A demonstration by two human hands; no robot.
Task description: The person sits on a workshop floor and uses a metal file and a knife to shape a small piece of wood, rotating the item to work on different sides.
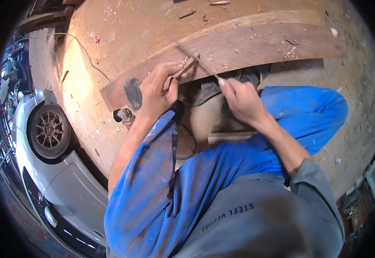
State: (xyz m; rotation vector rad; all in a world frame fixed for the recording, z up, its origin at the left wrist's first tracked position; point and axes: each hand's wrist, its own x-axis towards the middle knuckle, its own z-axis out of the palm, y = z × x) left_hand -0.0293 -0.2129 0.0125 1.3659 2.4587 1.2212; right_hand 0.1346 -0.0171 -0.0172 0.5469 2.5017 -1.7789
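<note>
My left hand (158, 88) grips a small brown wood piece (186, 68) between thumb and fingers, over the near edge of a long reddish-brown plank (256, 45). My right hand (242, 99) is closed round the near end of a thin, straight file (207, 70). The file slants away to the left and crosses the far end of the wood piece, seemingly touching it. Motion blurs the file's far part, and its handle is hidden in my fist. Wood shavings are scattered over the plank.
Below the plank are a dark block (133, 92) and a black-ended cylindrical object (125, 115). A sandalled foot (207, 92) and a wood offcut (230, 136) lie between my blue-trousered legs. A thin cable (84, 49) crosses the floor; a silver car (63, 172) stands at left.
</note>
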